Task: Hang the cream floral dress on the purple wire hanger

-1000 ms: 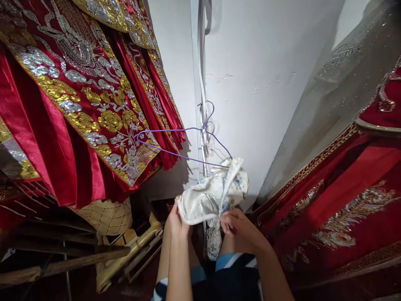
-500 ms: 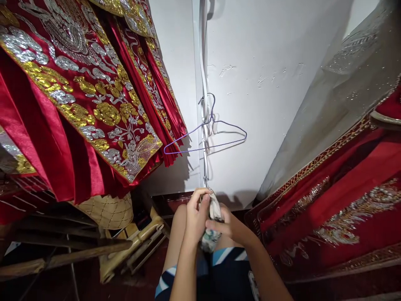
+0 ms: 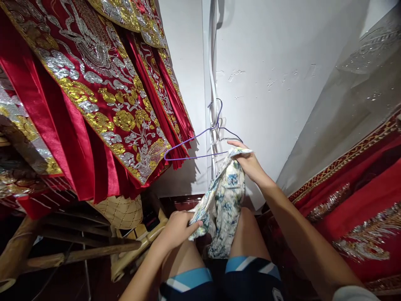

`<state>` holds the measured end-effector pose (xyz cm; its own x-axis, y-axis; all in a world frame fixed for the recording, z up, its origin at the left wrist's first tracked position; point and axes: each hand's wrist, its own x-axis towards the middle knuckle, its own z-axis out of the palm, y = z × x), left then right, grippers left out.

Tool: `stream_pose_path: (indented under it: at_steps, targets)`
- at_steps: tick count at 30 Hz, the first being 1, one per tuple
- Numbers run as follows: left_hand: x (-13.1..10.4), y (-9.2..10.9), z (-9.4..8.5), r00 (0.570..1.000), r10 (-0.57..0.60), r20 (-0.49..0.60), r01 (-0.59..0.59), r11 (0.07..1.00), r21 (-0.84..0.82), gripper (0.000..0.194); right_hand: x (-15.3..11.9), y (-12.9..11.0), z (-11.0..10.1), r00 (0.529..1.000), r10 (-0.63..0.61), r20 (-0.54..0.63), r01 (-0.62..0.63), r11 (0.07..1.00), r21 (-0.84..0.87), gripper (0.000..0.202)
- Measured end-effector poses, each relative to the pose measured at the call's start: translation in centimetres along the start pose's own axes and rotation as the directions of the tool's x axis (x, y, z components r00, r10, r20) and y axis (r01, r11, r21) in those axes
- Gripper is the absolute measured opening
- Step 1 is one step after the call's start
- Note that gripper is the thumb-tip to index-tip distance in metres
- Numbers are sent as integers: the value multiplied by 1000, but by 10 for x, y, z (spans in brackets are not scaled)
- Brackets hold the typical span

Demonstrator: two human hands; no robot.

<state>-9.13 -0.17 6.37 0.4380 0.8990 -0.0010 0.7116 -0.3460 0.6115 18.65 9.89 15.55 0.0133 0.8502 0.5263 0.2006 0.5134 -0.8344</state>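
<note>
A white garment with a blue, green and yellow floral print [image 3: 230,188] hangs spread between my hands, its lower part falling between my knees. My left hand [image 3: 181,228] is closed on its lower left edge, thumb on top. Higher up, my right hand [image 3: 247,161] holds the upper edge, with fingers partly behind the cloth, at the right end of a purple wire hanger [image 3: 188,158]. The hanger hooks onto a pale strap [image 3: 212,83] against the wall. The garment and hand cover the hanger's right corner.
Red robes with gold and silver sequins [image 3: 125,121] hang at the left. Below them are a bamboo frame [image 3: 84,253] and a tan woven object [image 3: 120,211]. At the right, red embellished cloth [image 3: 360,213] hangs beside a sheer covering [image 3: 338,96]. A white wall [image 3: 269,54] stands ahead.
The bunched garment has been opened out between my hands. My right hand has risen to the hanger's right end, and my left hand has moved left and down. The view has shifted slightly.
</note>
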Motion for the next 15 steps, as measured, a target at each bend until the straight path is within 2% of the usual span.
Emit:
stream_pose_path:
  at_steps: [4, 7, 9, 11, 15]
  targets:
    - [3, -7, -25, 998, 9, -64, -1, 993, 115, 38, 33, 45, 24, 973, 200, 111, -188, 976, -112, 27]
    - [7, -17, -36, 978, -6, -209, 20, 998, 61, 18, 30, 60, 24, 975, 181, 127, -153, 967, -201, 22]
    - [11, -21, -46, 942, -57, -331, 49, 998, -34, 9, 19, 59, 14, 986, 145, 79, -123, 964, -236, 20]
    - [17, -21, -58, 895, -94, -437, 30, 988, -151, 20, 5, 52, 1, 990, 140, 34, -128, 960, -248, 23]
    - [40, -2, -84, 807, -29, -590, -167, 947, -275, 27, -16, 30, -23, 989, 148, 22, -138, 963, -233, 23]
